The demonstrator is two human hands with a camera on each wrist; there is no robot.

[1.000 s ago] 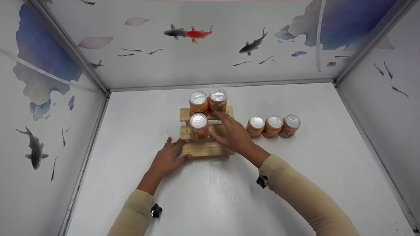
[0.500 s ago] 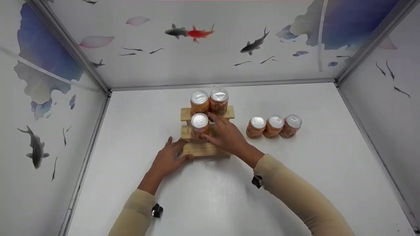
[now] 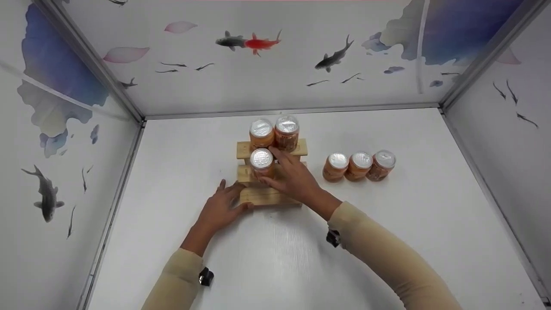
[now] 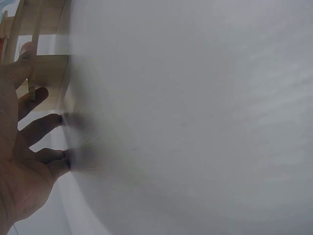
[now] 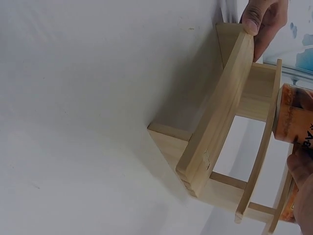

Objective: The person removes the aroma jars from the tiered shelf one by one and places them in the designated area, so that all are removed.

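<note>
With your left hand flat against the rack's near-left corner, keep your right hand's fingers curled round the jar on the middle step and nudge gently.

Right hand covering the right part of the wooden step rack; thumb contact with the middle-step jar unclear. Jar label cut off at right wrist view's edge. Left hand cropped, table blurred.
</note>
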